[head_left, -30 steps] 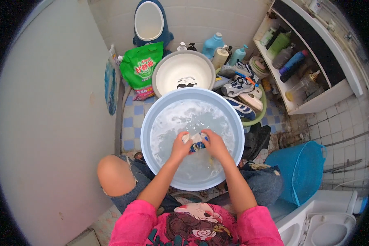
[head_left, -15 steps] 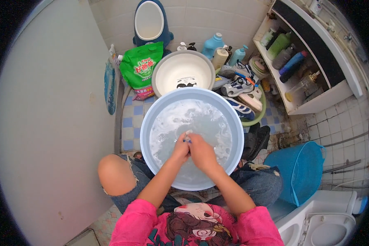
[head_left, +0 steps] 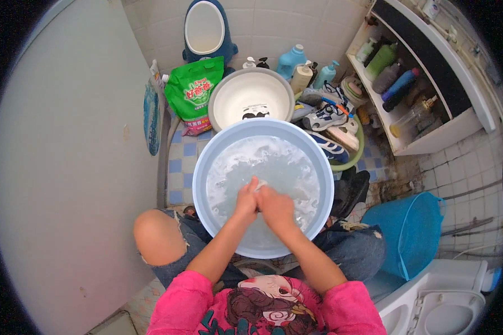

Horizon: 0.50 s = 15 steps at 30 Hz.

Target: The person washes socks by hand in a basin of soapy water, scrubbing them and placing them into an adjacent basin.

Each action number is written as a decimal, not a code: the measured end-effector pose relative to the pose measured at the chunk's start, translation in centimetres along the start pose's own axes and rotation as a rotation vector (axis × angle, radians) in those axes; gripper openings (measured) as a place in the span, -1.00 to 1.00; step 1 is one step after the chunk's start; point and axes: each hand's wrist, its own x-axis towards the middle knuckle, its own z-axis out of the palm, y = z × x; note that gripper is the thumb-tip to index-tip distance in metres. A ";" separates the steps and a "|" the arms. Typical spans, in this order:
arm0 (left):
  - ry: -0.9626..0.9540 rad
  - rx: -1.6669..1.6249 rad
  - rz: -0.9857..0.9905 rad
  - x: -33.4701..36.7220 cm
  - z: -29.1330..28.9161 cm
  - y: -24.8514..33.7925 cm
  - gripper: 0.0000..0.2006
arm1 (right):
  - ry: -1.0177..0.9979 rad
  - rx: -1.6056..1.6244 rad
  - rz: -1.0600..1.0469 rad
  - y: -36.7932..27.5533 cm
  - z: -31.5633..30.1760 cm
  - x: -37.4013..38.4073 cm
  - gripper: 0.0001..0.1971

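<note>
A light blue round basin [head_left: 200, 190] stands between my knees, holding soapy water [head_left: 282, 162] with white foam. My left hand [head_left: 246, 201] and my right hand [head_left: 276, 209] meet over the middle of the basin, fingers closed against each other. Between them shows a small, wet, whitish scrap, perhaps cloth [head_left: 261, 184]; most of it is hidden by the fingers. The left thumb points up and away along it. Both wrists hang inside the rim.
Behind the basin are a white basin with a grey rim [head_left: 223, 92], a green detergent bag [head_left: 193, 84] and several pump bottles. A green tub of shoes [head_left: 355, 159] sits right of it, a blue bucket [head_left: 399, 234] nearer. A shelf [head_left: 419, 148] and toilet [head_left: 447, 312] stand right.
My hands stay together over the water and have turned slightly, the left thumb now raised. A small blue patch seen between the fingers before is now hidden.
</note>
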 end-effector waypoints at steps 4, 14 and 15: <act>-0.029 0.303 -0.028 -1.2 1.1 1.2 -0.66 | 0.049 -0.010 0.159 4.4 0.1 1.5 -0.74; 0.007 0.219 -0.029 -0.8 -0.1 0.7 -0.72 | -0.004 0.105 0.221 3.2 -0.6 1.8 -0.74; 0.003 0.223 -0.028 -0.6 -0.1 0.6 -0.72 | 0.001 0.106 0.224 4.5 0.1 1.9 -0.74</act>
